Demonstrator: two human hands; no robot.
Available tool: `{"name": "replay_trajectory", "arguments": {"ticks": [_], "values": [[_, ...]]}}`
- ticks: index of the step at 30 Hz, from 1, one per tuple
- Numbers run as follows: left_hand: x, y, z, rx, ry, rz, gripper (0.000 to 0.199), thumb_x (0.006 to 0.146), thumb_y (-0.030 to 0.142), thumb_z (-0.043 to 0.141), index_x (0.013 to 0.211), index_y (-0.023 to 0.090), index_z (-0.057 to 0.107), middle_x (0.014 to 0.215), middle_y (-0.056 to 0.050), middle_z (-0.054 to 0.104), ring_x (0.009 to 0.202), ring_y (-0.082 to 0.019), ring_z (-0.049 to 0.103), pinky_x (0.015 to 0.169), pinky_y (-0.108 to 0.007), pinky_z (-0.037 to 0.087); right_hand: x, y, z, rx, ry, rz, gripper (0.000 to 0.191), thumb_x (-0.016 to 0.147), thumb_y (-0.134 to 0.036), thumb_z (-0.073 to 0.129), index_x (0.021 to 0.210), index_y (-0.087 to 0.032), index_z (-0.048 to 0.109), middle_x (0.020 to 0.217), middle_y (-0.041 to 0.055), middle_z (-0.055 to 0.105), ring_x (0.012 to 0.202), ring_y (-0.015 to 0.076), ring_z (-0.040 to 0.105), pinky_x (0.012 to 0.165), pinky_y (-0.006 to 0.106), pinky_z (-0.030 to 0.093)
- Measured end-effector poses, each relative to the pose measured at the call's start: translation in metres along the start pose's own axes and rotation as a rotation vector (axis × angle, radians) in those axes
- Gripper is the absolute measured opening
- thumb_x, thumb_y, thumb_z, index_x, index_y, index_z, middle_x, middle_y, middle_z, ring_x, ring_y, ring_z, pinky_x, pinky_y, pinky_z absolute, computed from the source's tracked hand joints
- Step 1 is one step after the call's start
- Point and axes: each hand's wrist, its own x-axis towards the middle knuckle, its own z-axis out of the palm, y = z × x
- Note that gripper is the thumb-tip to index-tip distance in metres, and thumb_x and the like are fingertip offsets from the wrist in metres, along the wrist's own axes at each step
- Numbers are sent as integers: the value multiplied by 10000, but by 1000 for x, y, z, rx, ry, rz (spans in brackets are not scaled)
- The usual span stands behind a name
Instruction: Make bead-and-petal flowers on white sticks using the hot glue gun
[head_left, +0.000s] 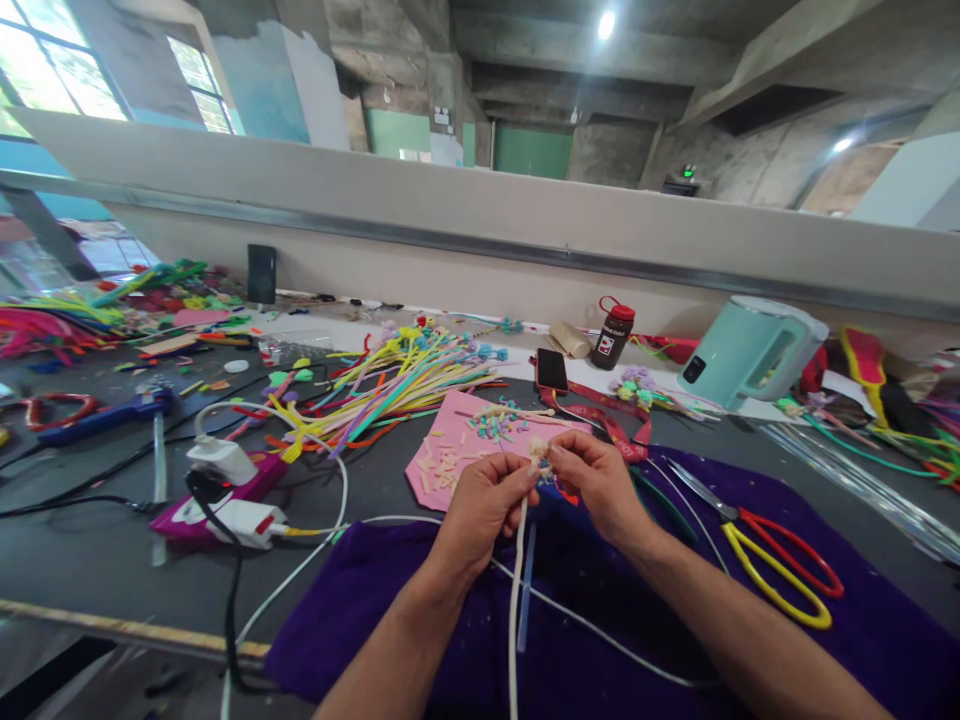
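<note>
Item one: left hand (480,500), thumb and forefinger drawn together in a close pinch at the small cream piece (538,448). The other fingers curl under, partly hidden.

Item two: right hand (600,485), thumb and forefinger likewise nearly closed, pinching the same piece from the other side.

Item three: the small cream piece, fuzzy, held between both sets of fingertips, above the near edge of the pink sheet (459,408). Its exact form is too small to tell.

Item four: one long cream strand (514,620), hanging from the left fingers over the purple cloth (337,620); whether it joins the piece cannot be told.

Item five: short cream lengths (442,468) and coloured bits (502,425), loose on the pink sheet.

Condition of the work: partway, by judgement — short lengths lie separate, while the held piece is in the fingers and the strand hangs long and loose. How much remains to be done on it cannot be read.

Surroundings: bundle of coloured stems (420,390), beyond the sheet and to its left; scissors (697,485), lying on the cloth to the right, unheld; phone (551,370), bottle (613,340) and mint kettle (742,350), farther back.
</note>
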Motion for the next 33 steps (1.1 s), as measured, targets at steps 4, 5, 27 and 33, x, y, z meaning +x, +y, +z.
{"name": "replay_trajectory", "arguments": {"ticks": [4, 5, 27, 33], "values": [[0, 0, 0, 8, -6, -1, 285, 679, 409, 606, 631, 140, 526, 501, 36, 535, 315, -22, 374, 300, -137, 240, 0, 0, 1, -12, 9, 6, 226, 743, -373, 577, 683, -156, 549, 494, -58, 394, 426, 62, 313, 400, 197, 234], [0, 0, 0, 8, -8, -1, 287, 678, 410, 606, 628, 139, 526, 501, 35, 534, 314, -22, 372, 300, -137, 240, 0, 0, 1, -16, 13, 7, 223, 740, -371, 579, 684, -157, 551, 491, -59, 393, 425, 63, 311, 400, 198, 233], [1, -1, -3, -91, 58, 44, 255, 672, 372, 620, 612, 137, 541, 493, 35, 540, 307, -10, 349, 299, -133, 226, 0, -2, -2, 87, 91, 32, 284, 760, -421, 537, 765, -154, 633, 605, -13, 519, 413, 56, 346, 379, 201, 232], [0, 0, -4, -104, 60, 81, 272, 697, 369, 603, 579, 133, 536, 415, 55, 461, 301, -10, 328, 302, -131, 203, -6, -3, 4, 180, -18, 143, 205, 715, -351, 618, 747, -149, 605, 628, -8, 557, 436, 47, 375, 398, 182, 245]]}}
